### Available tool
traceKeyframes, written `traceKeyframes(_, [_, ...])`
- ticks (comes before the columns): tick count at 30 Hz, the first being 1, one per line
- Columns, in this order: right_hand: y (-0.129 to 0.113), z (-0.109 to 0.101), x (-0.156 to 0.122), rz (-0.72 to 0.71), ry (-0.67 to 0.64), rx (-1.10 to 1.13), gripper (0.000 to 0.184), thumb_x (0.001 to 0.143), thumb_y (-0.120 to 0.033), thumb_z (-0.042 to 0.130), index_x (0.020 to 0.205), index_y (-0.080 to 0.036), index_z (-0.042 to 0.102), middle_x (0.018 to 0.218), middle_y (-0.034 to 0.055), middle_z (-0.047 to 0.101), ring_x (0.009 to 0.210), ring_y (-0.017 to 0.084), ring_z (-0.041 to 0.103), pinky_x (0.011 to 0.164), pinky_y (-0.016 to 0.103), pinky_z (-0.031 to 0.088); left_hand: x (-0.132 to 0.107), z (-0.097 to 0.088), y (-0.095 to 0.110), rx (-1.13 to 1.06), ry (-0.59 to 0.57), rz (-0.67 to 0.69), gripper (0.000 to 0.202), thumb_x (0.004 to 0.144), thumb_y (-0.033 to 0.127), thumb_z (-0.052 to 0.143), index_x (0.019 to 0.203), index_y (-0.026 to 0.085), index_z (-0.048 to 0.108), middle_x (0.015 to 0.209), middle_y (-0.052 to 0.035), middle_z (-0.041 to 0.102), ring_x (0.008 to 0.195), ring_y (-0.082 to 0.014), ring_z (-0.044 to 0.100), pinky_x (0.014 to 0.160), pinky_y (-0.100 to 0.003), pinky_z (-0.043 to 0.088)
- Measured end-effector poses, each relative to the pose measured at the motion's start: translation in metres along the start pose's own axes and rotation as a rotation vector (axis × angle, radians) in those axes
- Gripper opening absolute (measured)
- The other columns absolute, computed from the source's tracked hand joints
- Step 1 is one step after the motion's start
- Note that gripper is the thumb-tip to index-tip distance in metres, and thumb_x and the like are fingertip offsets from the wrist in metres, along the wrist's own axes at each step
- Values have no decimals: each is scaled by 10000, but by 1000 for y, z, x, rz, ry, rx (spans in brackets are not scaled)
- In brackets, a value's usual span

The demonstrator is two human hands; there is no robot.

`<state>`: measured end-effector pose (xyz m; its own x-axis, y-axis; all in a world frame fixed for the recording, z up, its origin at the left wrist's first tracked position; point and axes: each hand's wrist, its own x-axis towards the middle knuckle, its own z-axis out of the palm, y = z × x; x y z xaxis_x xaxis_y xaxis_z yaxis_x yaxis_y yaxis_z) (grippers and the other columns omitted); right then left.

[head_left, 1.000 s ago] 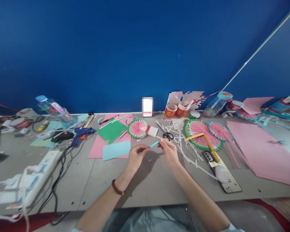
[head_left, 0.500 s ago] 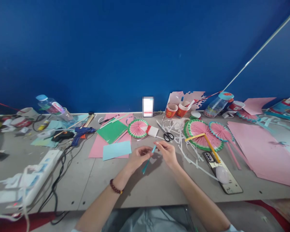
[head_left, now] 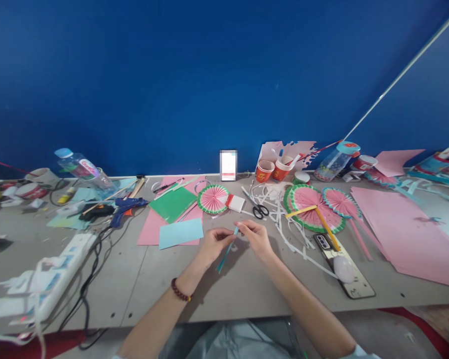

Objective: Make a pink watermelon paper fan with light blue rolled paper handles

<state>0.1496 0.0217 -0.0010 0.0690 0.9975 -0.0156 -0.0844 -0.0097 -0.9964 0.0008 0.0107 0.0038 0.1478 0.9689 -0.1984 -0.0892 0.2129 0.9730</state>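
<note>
Honestly, the left hand (head_left: pixel 214 245) and right hand (head_left: pixel 257 240) both have their fingertips pinched together on the blue strip (head_left: pixel 225 256) over the grey table (head_left: pixel 242 296); fingers partly hide it, and its lower end's kinda blurry.

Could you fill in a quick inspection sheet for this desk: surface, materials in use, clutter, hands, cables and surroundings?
Surface: grey table with a visible seam.
Materials in use: narrow blue strip, held at a slant; blue sheet lying partly over pink paper.
Clutter: scissors, white strips, paper cups, glue gun, phone with a pale round object on it.
Hands: left hand and right hand both pinch the blue strip, the right at its upper end.
Cables: black cable beside a white power strip, hanging over the front edge.
Surroundings: blue wall behind the table.
</note>
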Motion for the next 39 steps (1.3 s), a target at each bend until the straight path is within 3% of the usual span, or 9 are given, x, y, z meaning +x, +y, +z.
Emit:
traceKeyframes(11, [1,1,-3,-67,13,-65,246,705,-423,686,682,-188,754,573,8,578,563,126,496,545,255,393,0,3,0,-89,30,-17,326,523,401,833,645,141,679,567,-15,661,516,-127,579,529,-242,444])
traceKeyframes(16, [2,1,1,66,-89,98,336,628,-454,752,840,-194,762,711,33,682,631,144,563,641,292,453,1,3,2,-89,65,-26,344,502,422,835,621,142,674,549,-7,649,515,-124,570,533,-246,441])
traceKeyframes(21, [2,1,2,34,-145,106,276,582,-436,783,610,-174,699,677,26,657,631,136,556,610,265,434,2,2,5,-88,74,1,343,494,444,829,600,151,683,579,-12,662,552,-131,582,566,-253,459])
traceKeyframes(27, [5,2,0,52,-92,89,310,609,-445,764,562,-176,618,514,-28,532,486,83,412,466,215,326,0,4,3,-100,16,0,325,541,432,814,649,152,689,606,-18,670,557,-144,595,583,-272,473])
traceKeyframes(33, [7,0,5,74,-102,151,290,596,-443,772,715,-182,732,670,20,659,595,123,527,587,258,432,2,2,1,-73,51,-10,340,512,429,830,663,153,701,649,-22,686,583,-136,594,583,-258,470])
traceKeyframes(39, [7,-4,6,62,-12,115,264,631,-432,761,662,-174,714,560,2,605,549,113,497,553,248,409,-2,6,1,-103,-37,-67,364,556,421,813,744,137,684,662,-26,664,571,-139,592,583,-280,479])
